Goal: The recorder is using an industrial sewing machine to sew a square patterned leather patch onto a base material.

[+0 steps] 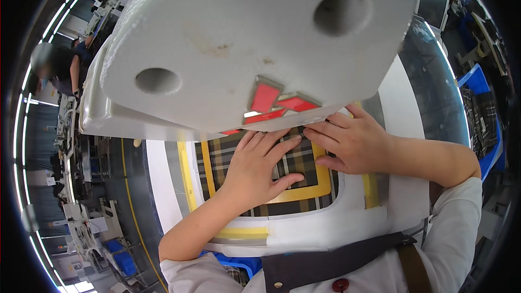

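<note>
A white sewing machine head (244, 49) with red and silver trim fills the upper middle, hiding the area under it. Below it lies brown, grey and black plaid fabric (290, 206) with a yellow rectangular template (323, 179) on it. My left hand (258, 168) lies on the fabric with fingers spread and fingertips beside the machine's lower edge. My right hand (347, 138) rests on the fabric and the template's right side, fingers stretched out and apart, thumb below them.
A white work surface (393, 206) surrounds the fabric. A blue bin (472, 73) holding plaid fabric stands at the right. Another bin (247, 263) is below. At the left, a co-worker (68, 73) stands among machines along an aisle with a yellow floor line.
</note>
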{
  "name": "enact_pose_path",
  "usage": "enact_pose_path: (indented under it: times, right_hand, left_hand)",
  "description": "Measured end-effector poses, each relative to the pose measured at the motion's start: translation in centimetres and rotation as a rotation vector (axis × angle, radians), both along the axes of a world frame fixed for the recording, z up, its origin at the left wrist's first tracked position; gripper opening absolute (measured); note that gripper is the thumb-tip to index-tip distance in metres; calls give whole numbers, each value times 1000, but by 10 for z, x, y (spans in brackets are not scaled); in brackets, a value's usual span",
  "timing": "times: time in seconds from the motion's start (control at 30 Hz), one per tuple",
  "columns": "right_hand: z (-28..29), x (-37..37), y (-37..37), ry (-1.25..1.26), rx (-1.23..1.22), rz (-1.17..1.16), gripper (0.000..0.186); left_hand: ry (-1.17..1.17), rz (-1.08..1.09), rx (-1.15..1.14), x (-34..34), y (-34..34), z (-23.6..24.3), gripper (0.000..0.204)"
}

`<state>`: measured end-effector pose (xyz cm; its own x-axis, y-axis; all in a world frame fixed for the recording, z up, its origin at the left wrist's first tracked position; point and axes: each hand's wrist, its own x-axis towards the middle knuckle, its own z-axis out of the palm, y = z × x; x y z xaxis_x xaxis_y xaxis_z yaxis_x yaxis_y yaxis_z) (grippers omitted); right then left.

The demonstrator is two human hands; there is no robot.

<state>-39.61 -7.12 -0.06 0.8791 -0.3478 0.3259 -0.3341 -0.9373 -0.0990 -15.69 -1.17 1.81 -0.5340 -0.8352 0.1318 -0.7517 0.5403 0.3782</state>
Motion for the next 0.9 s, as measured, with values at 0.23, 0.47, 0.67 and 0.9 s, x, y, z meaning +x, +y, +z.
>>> enact_pose_path:
  times: [0.23,0.47,0.67,0.9]
  right_hand:
    - [7,-6,24,-1,-63,39,40]
    - [-1,-11,45,-26,-124,131,34]
    - [1,-14,44,-36,-146,177,31]
    - [2,-15,47,-19,-165,210,29]
  left_hand:
    - [9,-1,-4,-1,1,1,61]
    - [9,10,3,-2,3,1,61]
    - [-12,3,7,-2,3,1,62]
    - [-3,26,2,-3,5,4,59]
